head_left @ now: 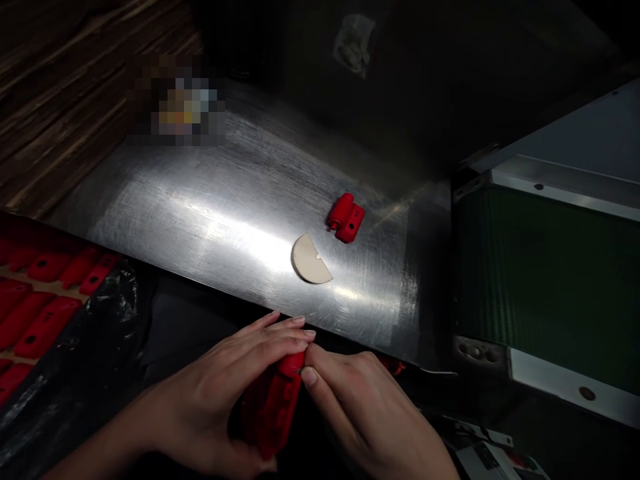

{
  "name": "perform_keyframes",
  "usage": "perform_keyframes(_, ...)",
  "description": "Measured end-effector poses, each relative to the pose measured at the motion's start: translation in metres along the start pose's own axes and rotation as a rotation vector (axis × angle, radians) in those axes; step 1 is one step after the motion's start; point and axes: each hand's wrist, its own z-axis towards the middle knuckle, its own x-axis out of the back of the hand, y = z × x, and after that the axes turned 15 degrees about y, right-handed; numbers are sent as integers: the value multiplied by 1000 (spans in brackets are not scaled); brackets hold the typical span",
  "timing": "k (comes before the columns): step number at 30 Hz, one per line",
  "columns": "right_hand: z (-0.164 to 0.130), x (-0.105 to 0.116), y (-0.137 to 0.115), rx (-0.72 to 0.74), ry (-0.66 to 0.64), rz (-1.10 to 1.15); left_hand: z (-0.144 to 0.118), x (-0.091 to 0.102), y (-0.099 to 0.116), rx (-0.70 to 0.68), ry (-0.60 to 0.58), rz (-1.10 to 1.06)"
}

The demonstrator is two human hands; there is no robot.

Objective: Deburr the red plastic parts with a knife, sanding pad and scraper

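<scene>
My left hand [215, 393] is wrapped round a red plastic casing [280, 407], held just off the near edge of the metal table; its fingers lie over the top end and the thumb is underneath. At that same end my right hand [365, 393] is closed in a pinch, thumb and forefinger against the casing. Whatever is between those fingertips is too small to make out. On the table ahead lies a pale half-disc [310, 261] with a small notch in its straight side. Beyond it are red plastic pieces [346, 218] lying side by side.
Red parts [43, 320] fill rows on the left, beside black plastic sheeting [100, 333]. A green conveyor belt [550, 280] with metal side rails runs on the right. A small clear bag [354, 43] lies at the back of the metal table [210, 180].
</scene>
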Motion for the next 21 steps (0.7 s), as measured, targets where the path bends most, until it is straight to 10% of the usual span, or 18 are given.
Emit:
perform_keyframes(11,-4,-5,28,-221,366,386,-4,9,-4,73,49,21)
perform_keyframes(16,9,10,74,-278,829,-74,-18,10,-8,378,193,-169)
perform_keyframes(21,27,14,102,-160,890,-339,-17,5,-14,535,447,-621)
